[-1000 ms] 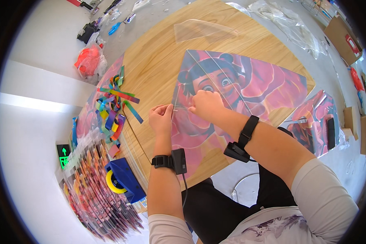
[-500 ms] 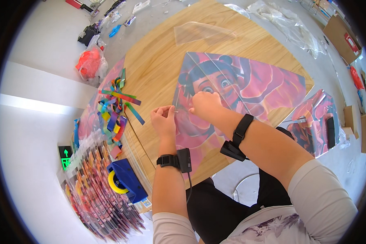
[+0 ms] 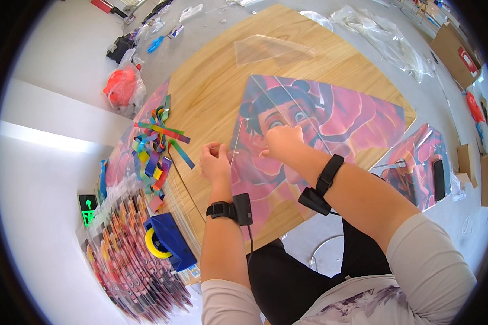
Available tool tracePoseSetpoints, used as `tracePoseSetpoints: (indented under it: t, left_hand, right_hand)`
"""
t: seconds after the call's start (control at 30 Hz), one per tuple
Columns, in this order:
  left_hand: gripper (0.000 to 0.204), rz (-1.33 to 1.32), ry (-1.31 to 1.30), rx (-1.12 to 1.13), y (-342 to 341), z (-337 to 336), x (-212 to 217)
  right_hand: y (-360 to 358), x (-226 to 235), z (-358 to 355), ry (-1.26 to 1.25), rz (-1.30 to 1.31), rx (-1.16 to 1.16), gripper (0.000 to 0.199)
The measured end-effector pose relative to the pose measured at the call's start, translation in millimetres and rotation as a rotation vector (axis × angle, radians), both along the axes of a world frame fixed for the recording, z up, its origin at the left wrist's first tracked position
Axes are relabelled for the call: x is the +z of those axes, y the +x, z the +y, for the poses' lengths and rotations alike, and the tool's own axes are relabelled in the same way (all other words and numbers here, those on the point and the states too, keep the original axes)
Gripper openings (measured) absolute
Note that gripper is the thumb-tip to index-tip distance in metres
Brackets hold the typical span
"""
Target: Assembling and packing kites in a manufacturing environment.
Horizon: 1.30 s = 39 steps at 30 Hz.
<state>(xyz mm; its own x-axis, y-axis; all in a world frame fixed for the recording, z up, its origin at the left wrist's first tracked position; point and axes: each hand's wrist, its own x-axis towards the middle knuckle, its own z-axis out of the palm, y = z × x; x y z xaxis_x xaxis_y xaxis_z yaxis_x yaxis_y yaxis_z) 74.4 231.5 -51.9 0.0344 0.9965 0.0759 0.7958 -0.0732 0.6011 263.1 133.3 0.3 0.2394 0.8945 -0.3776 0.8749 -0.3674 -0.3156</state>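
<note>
A pink and purple kite [image 3: 358,116], printed with a cartoon face, lies on the wooden table in front of me. Thin rods [image 3: 278,100] run across it. At its left edge my left hand [image 3: 215,161] has its fingers curled and pinched together; a short pale rod end [image 3: 234,153] shows just beside them. My right hand [image 3: 283,142] hovers over the printed face, closed in a fist-like grip with the fingertips turned away. What either hand holds, if anything, is too small or hidden to make out. Each wrist wears a black strapped device.
Rainbow ribbons [image 3: 160,143] lie on the left side of the table [image 3: 206,70], with a blue tape dispenser [image 3: 179,244] nearer me. A clear plastic sheet [image 3: 271,49] lies at the far side. Stacked packaged kites [image 3: 133,254] stand lower left; a phone [image 3: 438,179] rests at right.
My right hand has moved slightly right and away from my left hand. The left hand stays at the kite's edge, fingers still curled. The view has shifted a little.
</note>
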Motion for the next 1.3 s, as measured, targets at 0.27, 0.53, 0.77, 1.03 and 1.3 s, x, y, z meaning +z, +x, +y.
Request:
tracePoseSetpoints:
  t: [0.27,0.53,0.77,1.03,1.3]
  left_hand:
    - [0.028,0.03,0.312,-0.538,18,-38,19]
    - [0.048,0.267,0.304,-0.657,1,-62,-2]
    - [0.059,0.394,0.254,-0.701,-4,-67,-1]
    - [0.05,0.136,0.328,-0.622,-11,-83,3]
    - [0.054,0.324,0.323,-0.619,-7,-92,-4]
  right_hand:
    - [4,-11,-4,0.024,-0.033,-0.019,0.053]
    - [-4,-12,0,0.078,-0.065,0.104,0.057]
    - [-3,-14,-25,0.246,-0.033,0.124,0.038]
    - [32,7,-166,0.527,0.54,0.136,0.012]
    - [51,30,-284,0.376,0.609,0.119,0.007]
